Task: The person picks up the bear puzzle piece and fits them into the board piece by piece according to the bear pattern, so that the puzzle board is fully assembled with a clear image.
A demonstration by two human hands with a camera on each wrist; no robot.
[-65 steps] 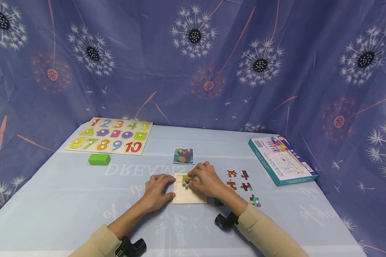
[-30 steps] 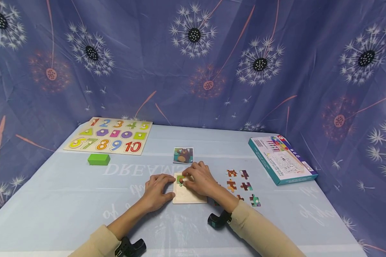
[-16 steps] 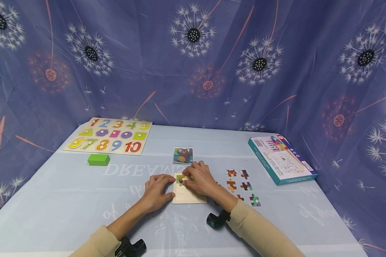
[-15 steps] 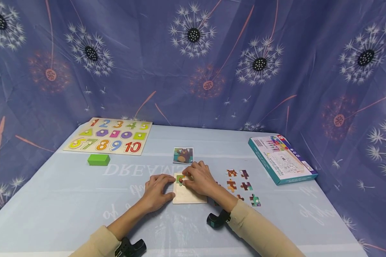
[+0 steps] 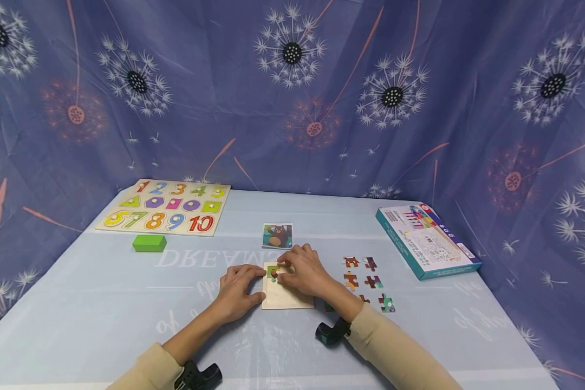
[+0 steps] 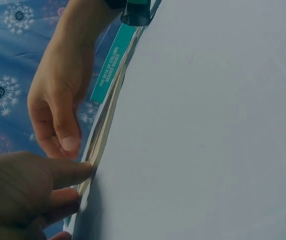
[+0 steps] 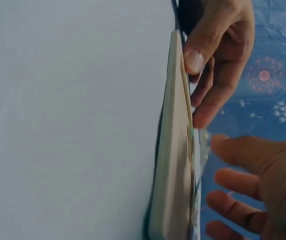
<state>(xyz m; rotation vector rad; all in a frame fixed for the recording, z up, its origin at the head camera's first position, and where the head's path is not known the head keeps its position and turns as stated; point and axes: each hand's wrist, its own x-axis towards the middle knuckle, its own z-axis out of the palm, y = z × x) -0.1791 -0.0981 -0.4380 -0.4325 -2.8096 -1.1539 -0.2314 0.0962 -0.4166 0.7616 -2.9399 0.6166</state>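
Observation:
A square wooden puzzle tray [image 5: 285, 299] lies flat in the middle of the table. In its upper left corner sits a green and brown jigsaw piece [image 5: 272, 272]. My left hand [image 5: 238, 290] rests against the tray's left side, thumb and index finger touching the edge. Over the upper part of the tray is my right hand [image 5: 306, 273], its thumb and index fingertips just beside the piece. The right wrist view shows the fingers of this right hand [image 6: 57, 100] [image 7: 248, 185] spread loosely, with nothing visible between them. Its forearm partly covers the loose pieces.
Several loose jigsaw pieces [image 5: 351, 280] lie to the tray's right. A bear picture card [image 5: 278, 236] is behind the tray. Farther out are a number board [image 5: 166, 205], a green block [image 5: 149, 243] and a teal-edged box [image 5: 426, 242].
My right hand has moved left with the jigsaw piece, which now lies in the tray's upper left corner. Over the last half second the hand has barely shifted. My left hand stays put.

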